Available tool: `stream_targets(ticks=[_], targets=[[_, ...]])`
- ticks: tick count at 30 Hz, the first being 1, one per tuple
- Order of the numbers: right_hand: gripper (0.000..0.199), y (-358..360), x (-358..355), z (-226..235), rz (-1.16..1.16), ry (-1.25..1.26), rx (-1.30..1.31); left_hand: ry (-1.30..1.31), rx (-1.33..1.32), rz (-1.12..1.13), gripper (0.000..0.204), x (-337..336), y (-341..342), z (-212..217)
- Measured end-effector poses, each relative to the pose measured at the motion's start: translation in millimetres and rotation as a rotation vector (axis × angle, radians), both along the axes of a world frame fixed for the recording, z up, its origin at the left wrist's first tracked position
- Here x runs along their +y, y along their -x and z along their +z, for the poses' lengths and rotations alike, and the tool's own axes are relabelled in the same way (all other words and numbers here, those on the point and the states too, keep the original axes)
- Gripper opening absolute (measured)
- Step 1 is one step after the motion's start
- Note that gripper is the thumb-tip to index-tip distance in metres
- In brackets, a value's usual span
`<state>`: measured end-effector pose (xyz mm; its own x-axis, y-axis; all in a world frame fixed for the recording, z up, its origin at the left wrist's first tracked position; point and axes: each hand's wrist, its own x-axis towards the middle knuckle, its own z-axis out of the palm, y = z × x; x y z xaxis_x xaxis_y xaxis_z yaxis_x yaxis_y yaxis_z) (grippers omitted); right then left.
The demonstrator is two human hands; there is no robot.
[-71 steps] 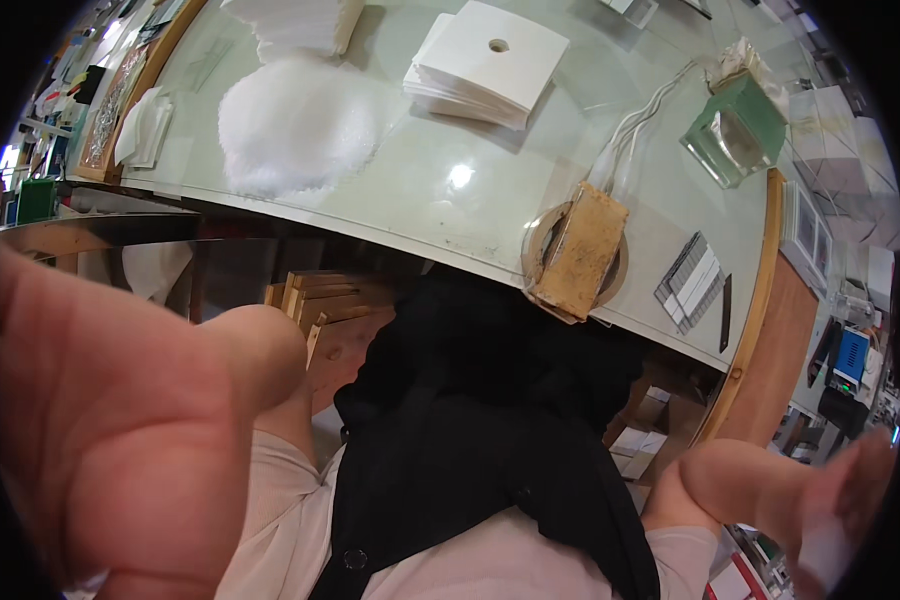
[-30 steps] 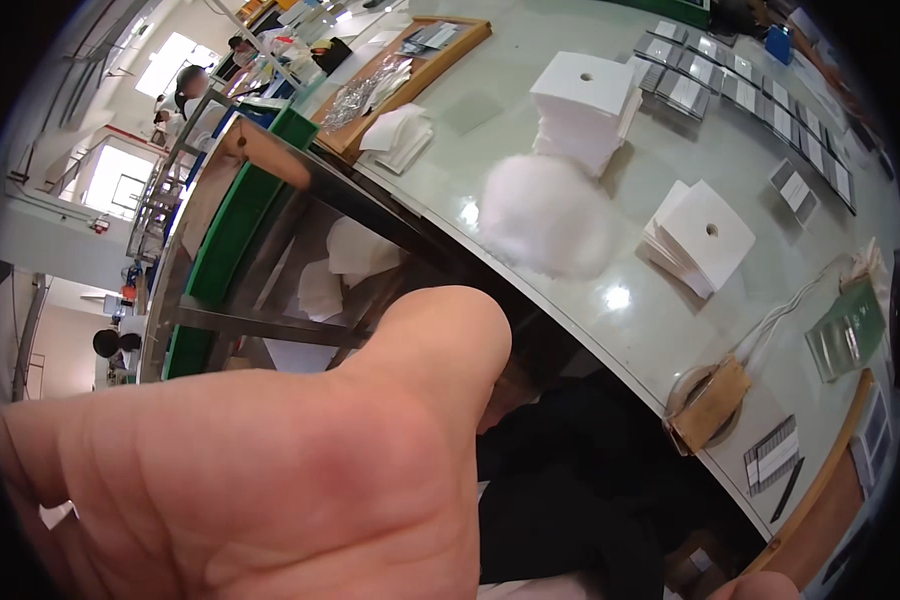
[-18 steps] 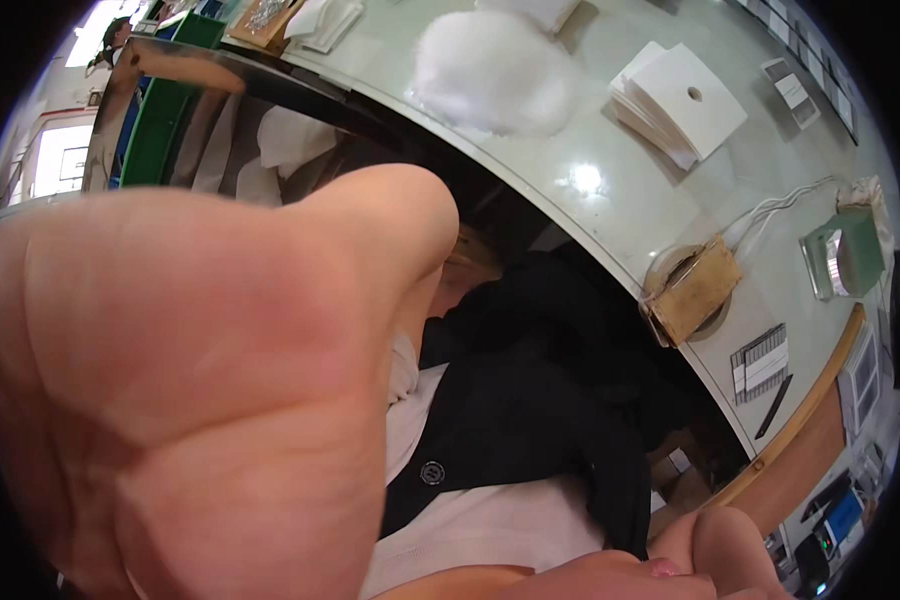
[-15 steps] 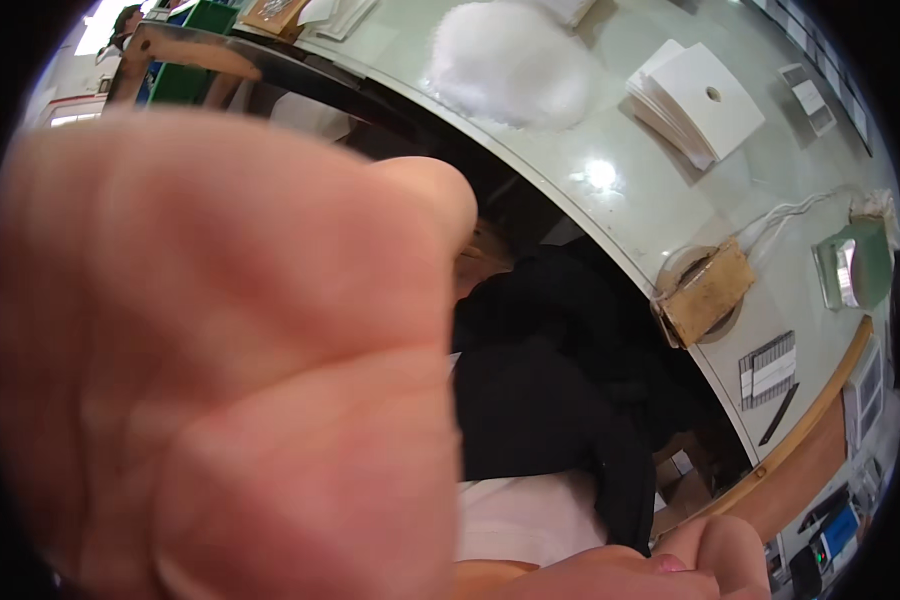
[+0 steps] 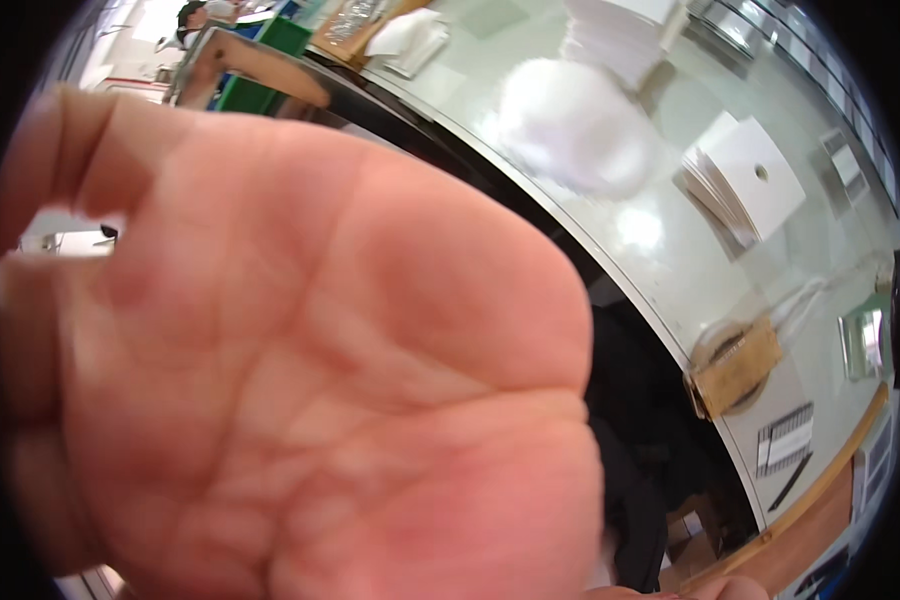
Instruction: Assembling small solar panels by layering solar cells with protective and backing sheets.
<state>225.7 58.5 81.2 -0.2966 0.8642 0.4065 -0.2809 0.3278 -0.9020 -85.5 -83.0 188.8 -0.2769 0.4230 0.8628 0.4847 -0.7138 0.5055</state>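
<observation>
My left hand (image 5: pixel 340 360) is raised very near the camera and fills the left and middle of the head view, palm facing it. Its fingers curve away at the left edge, with a gap between two of them; no held thing shows. Part of my right hand (image 5: pixel 735 590) appears at the bottom edge, right of the middle, its fingers mostly cut off. Neither hand visibly touches anything on the table. Behind the left palm, dark clothing (image 5: pixel 620 390) shows in part.
The pale glossy table (image 5: pixel 610 260) bears a white fluffy heap (image 5: pixel 575 125), a stack of white cards with a hole (image 5: pixel 760 180), a brown block (image 5: pixel 735 370) on a round piece, a green block (image 5: pixel 865 345), a striped sheet (image 5: pixel 785 440) and a thin black strip (image 5: pixel 790 482). Green bins (image 5: pixel 250 95) stand far left.
My left palm now reaches farther right across the view, and its fingers and a gap show at the left. The view has shifted, so the table sits lower and farther right. Less of my right hand shows.
</observation>
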Motion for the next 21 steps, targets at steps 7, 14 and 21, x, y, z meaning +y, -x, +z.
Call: stream_targets(ticks=[7, 14, 21], targets=[[0.035, 21, 29, -9, 0.144, -0.032, 0.054, -0.137, 0.058, 0.172, 0.017, -28, -21, 5], [0.034, -7, 19, -8, 0.127, -0.036, -0.044, -0.244, -0.034, 0.19, 0.017, -41, -48, -18], [0.034, -34, 17, -7, 0.049, 0.016, -0.105, -0.295, -0.093, 0.149, 0.016, -25, -66, -20]])
